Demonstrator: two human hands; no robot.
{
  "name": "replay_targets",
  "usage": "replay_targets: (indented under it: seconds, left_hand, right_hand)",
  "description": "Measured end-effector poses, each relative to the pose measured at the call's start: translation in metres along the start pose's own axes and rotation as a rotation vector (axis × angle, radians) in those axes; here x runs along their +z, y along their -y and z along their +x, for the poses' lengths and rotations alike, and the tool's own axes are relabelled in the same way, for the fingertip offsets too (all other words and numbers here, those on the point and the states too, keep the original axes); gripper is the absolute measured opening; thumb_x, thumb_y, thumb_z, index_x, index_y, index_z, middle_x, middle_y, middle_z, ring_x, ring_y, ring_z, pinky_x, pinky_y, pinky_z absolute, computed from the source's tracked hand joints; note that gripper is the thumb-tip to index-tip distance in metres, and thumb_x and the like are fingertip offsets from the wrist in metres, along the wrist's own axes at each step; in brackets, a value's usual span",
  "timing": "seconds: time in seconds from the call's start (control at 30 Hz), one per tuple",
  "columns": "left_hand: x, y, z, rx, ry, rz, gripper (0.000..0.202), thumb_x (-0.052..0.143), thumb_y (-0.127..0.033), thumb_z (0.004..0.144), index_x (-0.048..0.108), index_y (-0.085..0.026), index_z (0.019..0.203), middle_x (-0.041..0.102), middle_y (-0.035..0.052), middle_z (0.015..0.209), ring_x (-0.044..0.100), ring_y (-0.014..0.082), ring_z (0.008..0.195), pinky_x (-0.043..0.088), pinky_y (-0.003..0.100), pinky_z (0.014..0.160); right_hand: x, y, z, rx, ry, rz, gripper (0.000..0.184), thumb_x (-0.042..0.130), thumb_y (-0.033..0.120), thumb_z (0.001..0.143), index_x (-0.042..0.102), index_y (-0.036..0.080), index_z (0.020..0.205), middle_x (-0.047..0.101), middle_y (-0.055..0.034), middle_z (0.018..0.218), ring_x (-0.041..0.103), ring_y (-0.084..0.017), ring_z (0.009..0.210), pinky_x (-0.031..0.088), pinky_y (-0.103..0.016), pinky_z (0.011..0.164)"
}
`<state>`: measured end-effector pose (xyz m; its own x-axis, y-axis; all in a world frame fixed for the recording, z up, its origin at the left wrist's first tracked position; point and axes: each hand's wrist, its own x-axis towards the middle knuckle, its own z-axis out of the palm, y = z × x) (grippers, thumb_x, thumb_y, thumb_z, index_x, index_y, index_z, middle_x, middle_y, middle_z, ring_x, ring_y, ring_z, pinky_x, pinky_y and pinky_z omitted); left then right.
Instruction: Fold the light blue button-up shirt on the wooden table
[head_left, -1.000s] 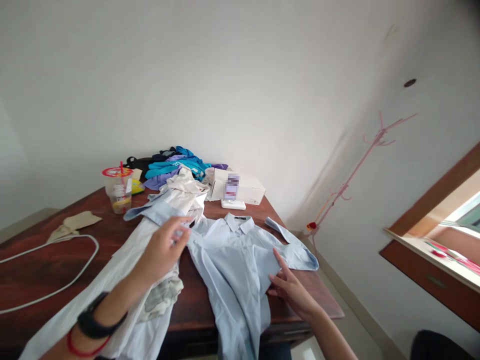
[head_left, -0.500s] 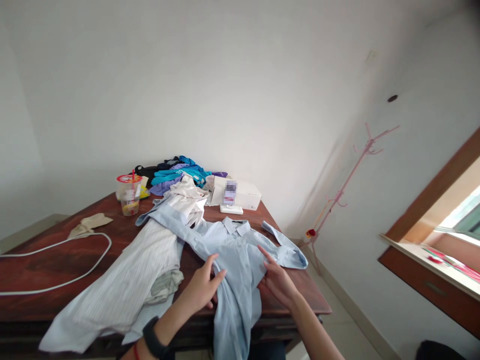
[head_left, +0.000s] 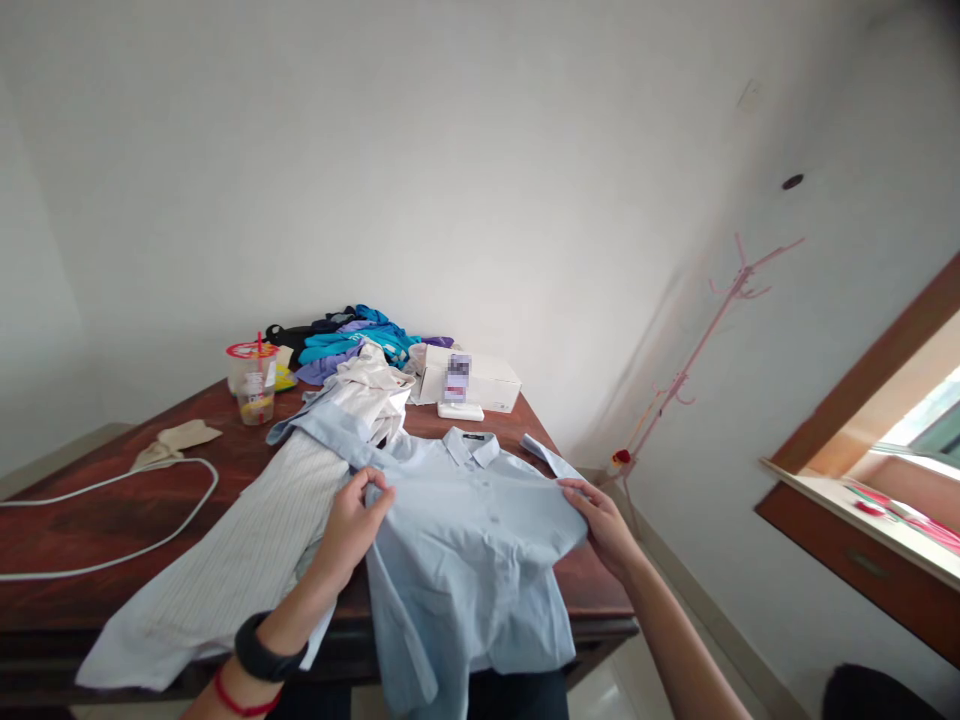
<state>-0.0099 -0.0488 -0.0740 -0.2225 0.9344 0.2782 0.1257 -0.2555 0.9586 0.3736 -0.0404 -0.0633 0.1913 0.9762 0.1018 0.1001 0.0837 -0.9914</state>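
A light blue collared shirt [head_left: 472, 510] lies front up on the dark wooden table [head_left: 60, 560], its lower part hanging over the near edge. My left hand [head_left: 356, 515], wearing a black wristband and a red string, pinches the shirt's left side near the armpit. On the opposite side, my right hand [head_left: 604, 520] grips the cloth between thumb and fingers. The shirt is stretched between both hands. One sleeve lies across a striped white garment [head_left: 217, 560] on the left; the other is bent at the right, partly behind my right hand.
A pile of clothes [head_left: 352, 340] lies at the back, beside a white box [head_left: 487, 380] and a phone on a stand [head_left: 459, 410]. To the left are a plastic cup [head_left: 256, 385], a beige cloth [head_left: 176, 443] and a white cable [head_left: 202, 515]. A pink coat rack [head_left: 701, 350] stands right.
My hands have moved apart and taken hold of the shirt's two sides. Its bunched body is now spread wider and flatter.
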Motion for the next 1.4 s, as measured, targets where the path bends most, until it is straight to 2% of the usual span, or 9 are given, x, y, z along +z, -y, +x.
replay_targets:
  seconds: [0.13,0.27,0.5,0.63,0.77,0.97,1.07,1.17,1.4]
  left_hand:
    - [-0.020,-0.002,-0.018,-0.051,0.072,0.024,0.025,0.063,-0.045,0.080,0.054,-0.022,0.088,0.048,-0.0063,0.068,0.043,0.0120,0.055,0.035,0.020,0.052]
    - [-0.044,0.018,-0.045,0.008,0.148,0.248,0.025,0.060,-0.046,0.084,0.059,-0.024,0.096,0.056,-0.0036,0.072,0.053,0.0155,0.057,0.043,0.024,0.055]
    - [-0.073,0.046,-0.063,0.071,0.278,0.620,0.026,0.051,-0.044,0.086,0.066,-0.028,0.100,0.076,0.0044,0.093,0.073,0.0269,0.084,0.055,0.034,0.078]
    - [-0.081,0.033,-0.067,-0.003,0.379,0.804,0.038,0.043,-0.043,0.090,0.065,-0.028,0.116,0.074,0.0105,0.117,0.071,0.0310,0.108,0.053,0.040,0.090]
    - [-0.085,-0.004,-0.061,-0.107,0.473,1.031,0.043,0.043,-0.045,0.091,0.062,-0.027,0.125,0.075,0.0104,0.108,0.073,0.0303,0.098,0.053,0.039,0.081]
    - [-0.051,-0.034,0.015,0.131,0.564,0.877,0.039,0.046,-0.051,0.095,0.063,-0.026,0.120,0.073,0.0051,0.099,0.070,0.0248,0.094,0.050,0.033,0.082]
    - [-0.021,-0.017,0.072,0.252,0.560,0.771,0.051,0.052,-0.050,0.091,0.056,-0.020,0.133,0.068,0.0123,0.124,0.064,0.0277,0.116,0.050,0.035,0.094]
    - [0.008,0.009,0.120,0.207,0.582,0.848,0.063,0.054,-0.044,0.089,0.047,-0.014,0.144,0.060,0.0182,0.139,0.058,0.0292,0.129,0.043,0.038,0.108]
    - [0.062,0.049,0.186,0.095,0.725,0.965,0.066,0.060,-0.052,0.086,0.055,-0.011,0.138,0.068,0.0194,0.131,0.065,0.0319,0.120,0.048,0.034,0.097]
  right_hand:
    - [-0.015,0.004,-0.008,0.083,-0.010,0.060,0.056,0.084,0.055,0.066,0.074,0.018,0.107,0.071,-0.0037,0.083,0.060,-0.017,0.069,0.043,-0.024,0.058]
    - [-0.017,-0.024,-0.037,0.142,0.068,-0.115,0.054,0.082,0.056,0.067,0.077,0.022,0.108,0.071,-0.0057,0.096,0.064,-0.021,0.081,0.048,-0.028,0.067]
    - [-0.035,-0.087,-0.068,0.120,0.142,-0.424,0.056,0.076,0.061,0.068,0.081,0.015,0.099,0.032,0.0083,0.047,0.026,-0.009,0.047,0.018,-0.025,0.051]
    - [-0.047,-0.089,-0.074,0.044,0.098,-0.637,0.050,0.069,0.059,0.074,0.081,0.017,0.100,0.046,0.0040,0.050,0.041,-0.014,0.050,0.025,-0.027,0.053]
    - [-0.050,-0.070,-0.077,0.012,0.038,-0.878,0.046,0.063,0.055,0.081,0.077,0.024,0.111,0.065,-0.0008,0.064,0.061,-0.022,0.064,0.040,-0.030,0.063]
    - [-0.017,-0.038,-0.036,-0.110,0.022,-0.933,0.044,0.048,0.052,0.092,0.073,0.022,0.111,0.068,-0.0032,0.071,0.064,-0.021,0.065,0.045,-0.032,0.066]
    - [0.004,-0.037,0.007,-0.200,0.060,-0.876,0.041,0.051,0.047,0.092,0.073,0.019,0.112,0.073,-0.0080,0.088,0.067,-0.023,0.078,0.049,-0.033,0.075]
    - [0.018,-0.046,0.048,-0.241,0.043,-0.879,0.038,0.056,0.038,0.089,0.073,0.016,0.114,0.073,-0.0142,0.109,0.067,-0.029,0.102,0.048,-0.037,0.092]
    - [0.047,-0.062,0.123,-0.194,0.190,-0.865,0.030,0.062,0.044,0.089,0.077,0.020,0.099,0.077,-0.0101,0.098,0.070,-0.029,0.095,0.051,-0.035,0.083]
